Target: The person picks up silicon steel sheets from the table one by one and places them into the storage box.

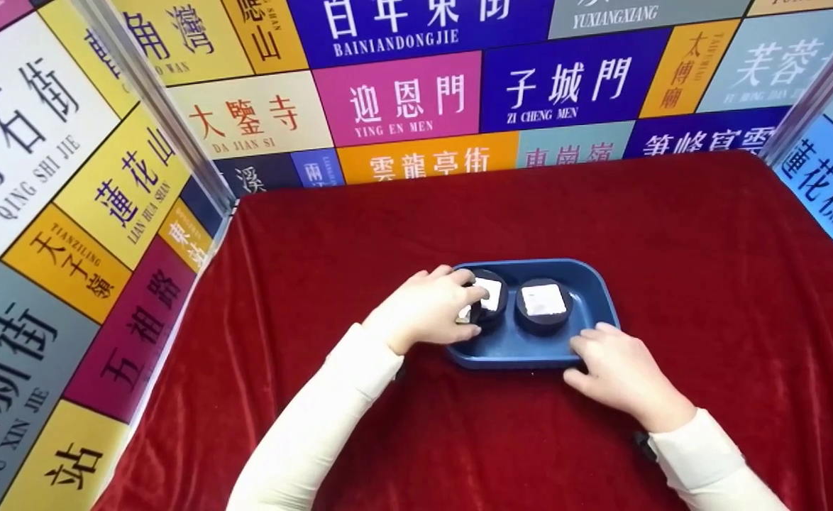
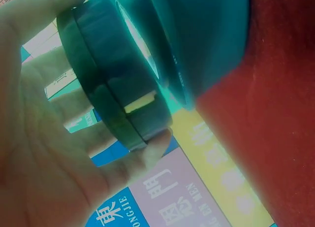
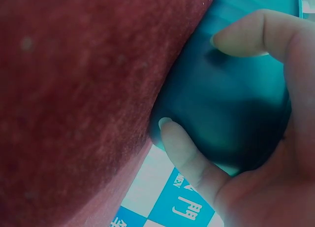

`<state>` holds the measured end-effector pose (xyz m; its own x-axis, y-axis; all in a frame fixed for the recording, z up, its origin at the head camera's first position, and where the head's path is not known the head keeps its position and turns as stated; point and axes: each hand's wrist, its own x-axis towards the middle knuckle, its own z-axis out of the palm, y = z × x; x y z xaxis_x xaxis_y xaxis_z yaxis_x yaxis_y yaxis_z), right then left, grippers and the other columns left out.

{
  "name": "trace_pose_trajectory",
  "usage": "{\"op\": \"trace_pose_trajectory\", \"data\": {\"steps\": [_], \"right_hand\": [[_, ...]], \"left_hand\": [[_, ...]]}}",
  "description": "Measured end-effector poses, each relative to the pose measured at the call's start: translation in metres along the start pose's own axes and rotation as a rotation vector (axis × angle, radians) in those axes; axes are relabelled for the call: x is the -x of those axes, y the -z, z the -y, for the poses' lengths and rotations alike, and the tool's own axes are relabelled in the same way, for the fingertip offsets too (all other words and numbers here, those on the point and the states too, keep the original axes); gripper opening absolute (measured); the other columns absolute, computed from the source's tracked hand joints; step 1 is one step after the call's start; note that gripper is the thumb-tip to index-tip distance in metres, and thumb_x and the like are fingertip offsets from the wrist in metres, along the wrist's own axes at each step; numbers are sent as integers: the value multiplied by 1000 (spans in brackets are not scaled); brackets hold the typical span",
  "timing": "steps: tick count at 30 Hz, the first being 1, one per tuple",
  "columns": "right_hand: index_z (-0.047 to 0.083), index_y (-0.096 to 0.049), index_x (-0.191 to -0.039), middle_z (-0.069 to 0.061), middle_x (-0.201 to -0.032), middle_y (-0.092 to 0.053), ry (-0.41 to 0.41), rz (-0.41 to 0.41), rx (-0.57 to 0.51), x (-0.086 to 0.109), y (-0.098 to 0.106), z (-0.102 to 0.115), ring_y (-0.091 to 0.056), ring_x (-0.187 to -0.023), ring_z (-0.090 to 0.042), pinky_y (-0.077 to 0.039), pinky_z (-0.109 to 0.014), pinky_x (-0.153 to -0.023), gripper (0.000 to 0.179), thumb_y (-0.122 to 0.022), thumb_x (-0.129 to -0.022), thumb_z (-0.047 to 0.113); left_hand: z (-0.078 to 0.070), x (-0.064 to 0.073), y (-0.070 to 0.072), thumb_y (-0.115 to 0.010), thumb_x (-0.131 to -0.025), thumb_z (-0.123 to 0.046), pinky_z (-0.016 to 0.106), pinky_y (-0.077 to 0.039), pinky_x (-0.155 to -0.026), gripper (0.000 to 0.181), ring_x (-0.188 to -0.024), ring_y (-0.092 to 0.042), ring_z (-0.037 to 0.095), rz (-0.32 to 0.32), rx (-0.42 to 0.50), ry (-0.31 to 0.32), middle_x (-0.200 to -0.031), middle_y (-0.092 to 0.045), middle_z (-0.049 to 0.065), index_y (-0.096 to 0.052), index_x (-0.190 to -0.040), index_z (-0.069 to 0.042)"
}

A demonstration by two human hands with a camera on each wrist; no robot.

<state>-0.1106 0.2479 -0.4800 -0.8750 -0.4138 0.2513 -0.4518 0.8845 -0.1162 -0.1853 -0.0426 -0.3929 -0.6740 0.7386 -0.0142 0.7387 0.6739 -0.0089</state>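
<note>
A blue tray (image 1: pixel 512 349) with rounded corners lies on the cloth. My left hand (image 1: pixel 420 305) is over its left end, gripping a round black lidded container (image 2: pixel 113 72) by the rim between thumb and fingers. In the left wrist view this container is tipped on its side and has a small yellowish label. Another round black container (image 1: pixel 493 285) with a white square label sits in the tray just behind it, partly hidden by my fingers. To its right stands a similar container (image 1: pixel 544 305). My right hand (image 1: pixel 622 369) holds the tray's front right corner.
Dark red velvet cloth (image 1: pixel 360 234) covers the table, with some folds at its edges. Panels of colourful street-name signs (image 1: pixel 399 99) stand behind and at both sides, joined by metal corner posts (image 1: pixel 168 99).
</note>
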Motion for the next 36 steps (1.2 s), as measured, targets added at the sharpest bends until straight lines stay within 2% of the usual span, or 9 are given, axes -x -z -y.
{"op": "trace_pose_trajectory", "data": {"steps": [6, 13, 28, 36], "right_hand": [[15, -52, -64, 3, -64, -51, -2, 0, 4, 0, -1, 0, -43, -66, -18, -39, -35, -54, 20, -71, -68, 18], [15, -53, -65, 3, -65, -51, -2, 2, 1, 0, -1, 0, -44, -67, -18, -39, -35, -54, 20, -72, -69, 19], [14, -55, -67, 2, -66, -53, 8, 4, -5, -1, 1, 1, -45, -67, -19, -40, -36, -56, 20, -73, -69, 21], [16, -51, -65, 3, -65, -51, 14, -13, 1, 1, 0, -2, -43, -66, -19, -39, -34, -54, 22, -73, -68, 20]], "left_hand": [[-4, -6, 1, -67, -89, -48, 44, -53, -90, 45, -111, -59, 26, -3, 14, -17, -129, -62, 2, -62, -128, -27], [-10, -14, 3, -68, -89, -47, 44, -53, -94, 45, -116, -58, 26, 16, 27, -8, -132, -61, 0, -62, -130, -29], [-22, -34, 6, -67, -90, -48, 41, -50, -102, 53, -119, -56, 24, 29, 37, -34, -137, -59, 2, -60, -139, -28], [-31, -48, 6, -67, -90, -47, 40, -50, -102, 53, -122, -55, 22, 27, 69, -57, -138, -58, 1, -60, -140, -30]]}}
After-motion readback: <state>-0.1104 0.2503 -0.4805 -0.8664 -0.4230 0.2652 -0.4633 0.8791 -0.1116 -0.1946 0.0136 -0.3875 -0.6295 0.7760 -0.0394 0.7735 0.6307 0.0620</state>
